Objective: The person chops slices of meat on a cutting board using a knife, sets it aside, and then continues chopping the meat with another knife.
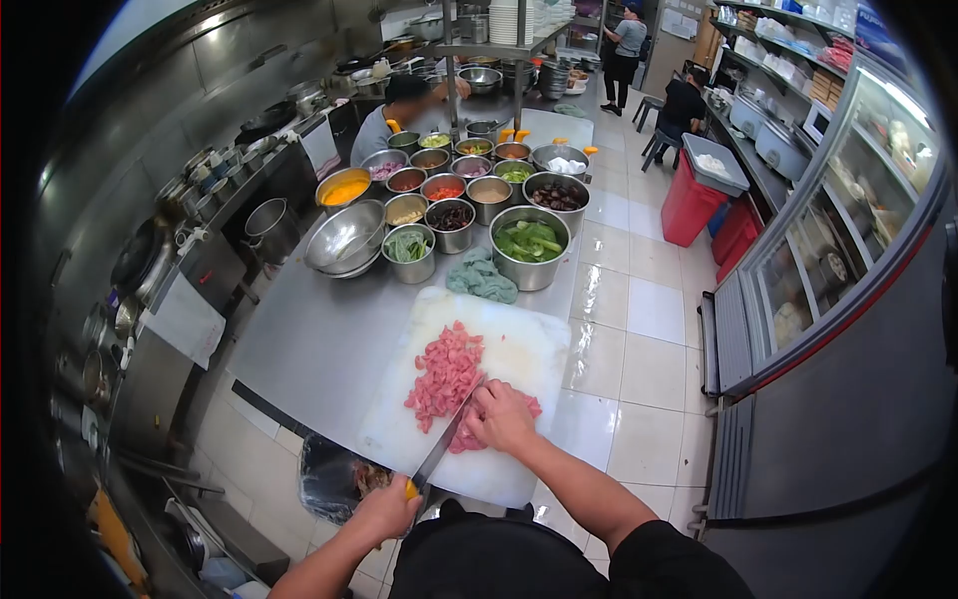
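Note:
A white cutting board (519, 349) lies on the steel table's near end, bearing a pile of chopped pink meat (444, 374). My left hand (387, 509) is closed round the yellow handle of a large knife (439, 449) at the board's near left edge. The blade points up and right, between the chopped pile and a larger meat piece (465, 435). My right hand (502, 414) presses on that larger piece, fingers bent and close together beside the blade tip. Its fingertips are partly hidden by the knife.
Behind the board lie a green cloth (482, 277), a pot of green leaves (529, 240), steel bowls (344, 240) and several ingredient pots. A waste bin (329, 479) stands below the table's near left edge. One person (374, 135) is beyond the pots; two others are farther back.

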### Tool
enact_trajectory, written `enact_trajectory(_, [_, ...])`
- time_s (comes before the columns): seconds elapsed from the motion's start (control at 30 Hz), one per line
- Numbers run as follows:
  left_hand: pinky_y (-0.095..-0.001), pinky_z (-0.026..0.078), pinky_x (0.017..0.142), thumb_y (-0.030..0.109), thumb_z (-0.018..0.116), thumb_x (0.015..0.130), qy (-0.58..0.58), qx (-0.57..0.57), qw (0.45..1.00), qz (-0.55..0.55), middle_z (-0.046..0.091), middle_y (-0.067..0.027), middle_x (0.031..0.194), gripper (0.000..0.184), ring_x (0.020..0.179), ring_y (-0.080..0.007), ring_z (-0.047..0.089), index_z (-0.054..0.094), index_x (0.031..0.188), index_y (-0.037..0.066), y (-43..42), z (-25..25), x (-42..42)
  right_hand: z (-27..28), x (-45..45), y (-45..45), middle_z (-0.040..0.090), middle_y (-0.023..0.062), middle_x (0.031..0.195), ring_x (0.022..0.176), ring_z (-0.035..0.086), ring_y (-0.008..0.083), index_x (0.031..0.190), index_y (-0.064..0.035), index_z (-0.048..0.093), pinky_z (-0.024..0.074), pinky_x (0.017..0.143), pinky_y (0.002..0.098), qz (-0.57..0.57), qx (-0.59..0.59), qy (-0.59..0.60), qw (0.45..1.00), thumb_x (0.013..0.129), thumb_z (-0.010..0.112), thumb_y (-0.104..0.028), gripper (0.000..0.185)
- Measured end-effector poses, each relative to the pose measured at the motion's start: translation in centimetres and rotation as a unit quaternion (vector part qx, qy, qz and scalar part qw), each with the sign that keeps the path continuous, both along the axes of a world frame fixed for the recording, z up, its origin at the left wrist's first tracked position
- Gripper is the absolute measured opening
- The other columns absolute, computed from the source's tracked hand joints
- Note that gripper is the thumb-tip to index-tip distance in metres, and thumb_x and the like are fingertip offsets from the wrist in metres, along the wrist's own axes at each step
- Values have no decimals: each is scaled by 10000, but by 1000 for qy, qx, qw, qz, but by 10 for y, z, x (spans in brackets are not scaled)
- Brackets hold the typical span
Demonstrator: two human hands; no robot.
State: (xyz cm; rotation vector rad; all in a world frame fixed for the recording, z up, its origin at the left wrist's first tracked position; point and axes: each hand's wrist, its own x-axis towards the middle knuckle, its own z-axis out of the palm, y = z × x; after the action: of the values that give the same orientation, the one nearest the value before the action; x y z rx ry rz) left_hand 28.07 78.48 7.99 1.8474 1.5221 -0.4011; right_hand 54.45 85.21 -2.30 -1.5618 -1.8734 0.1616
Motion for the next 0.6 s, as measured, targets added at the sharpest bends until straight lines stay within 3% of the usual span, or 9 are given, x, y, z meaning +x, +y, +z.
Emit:
enact_trajectory(0.17, [-585,505,858,362,562,993,-29,53,998,-13,690,-326,990,439,967,-517,662,433,1224,11,44,-38,46,3,-1,1,587,147,965,947,600,348,932,-55,617,499,827,478,8,-23,9,1000,786,676,-240,243])
enact_trajectory(0.4, [-568,504,868,377,581,979,16,21,1000,-15,687,-328,991,459,971,-520,652,454,1211,2,20,-15,11,-3,1,-3,572,150,1049,972,587,350,1012,-48,621,493,851,471,-5,14,9,1000,799,682,-213,276])
enact_trajectory(0.6, [-595,490,833,371,564,990,-46,84,995,-9,687,-319,953,412,933,-517,656,462,1212,40,46,-19,15,-9,2,-9,561,155,1061,998,570,351,1032,-46,629,484,861,478,3,27,17,999,791,687,-172,278])
